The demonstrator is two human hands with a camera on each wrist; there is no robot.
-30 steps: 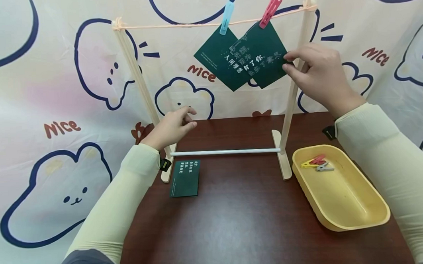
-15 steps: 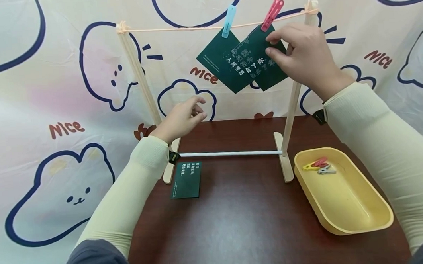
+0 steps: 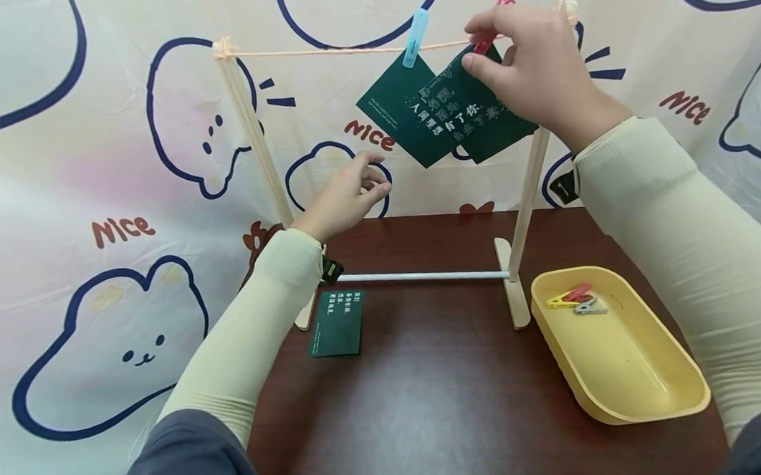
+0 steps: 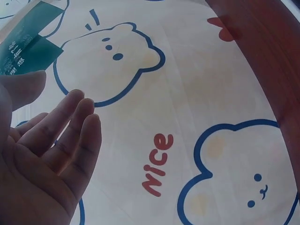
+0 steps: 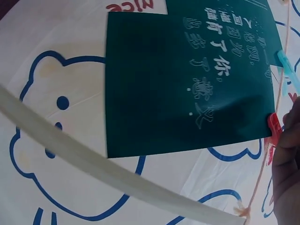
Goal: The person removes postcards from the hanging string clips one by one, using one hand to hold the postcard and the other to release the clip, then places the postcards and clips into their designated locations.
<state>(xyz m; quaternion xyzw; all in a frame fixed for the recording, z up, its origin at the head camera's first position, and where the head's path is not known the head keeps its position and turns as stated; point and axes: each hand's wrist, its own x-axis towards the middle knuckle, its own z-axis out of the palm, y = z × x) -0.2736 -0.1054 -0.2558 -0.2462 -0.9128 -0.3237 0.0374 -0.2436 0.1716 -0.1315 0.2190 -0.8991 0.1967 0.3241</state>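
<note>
In the head view, a dark green card (image 3: 497,124) with white lettering hangs from a cord by a pink-red clothespin (image 3: 484,46). My right hand (image 3: 533,64) is up at this clothespin, thumb and index fingertips apart around it. Whether they press on it is hidden. The right wrist view shows fingers (image 5: 287,150) beside the red clothespin (image 5: 274,125). A second green card (image 3: 402,111), under a light blue clothespin (image 3: 416,38), hangs to the left and overlaps the first. Below the cord, my left hand (image 3: 346,196) hovers with loosely bent fingers, holding nothing.
The cord (image 3: 319,52) runs between wooden posts (image 3: 255,136) joined low by a white rod (image 3: 421,277). Another green card (image 3: 338,324) lies on the brown table (image 3: 441,399). A yellow tray (image 3: 626,368) at right holds several clothespins (image 3: 577,297).
My right hand has left the right corner of the hanging card and moved up and left to the pink-red clothespin. My left hand has drifted up and right.
</note>
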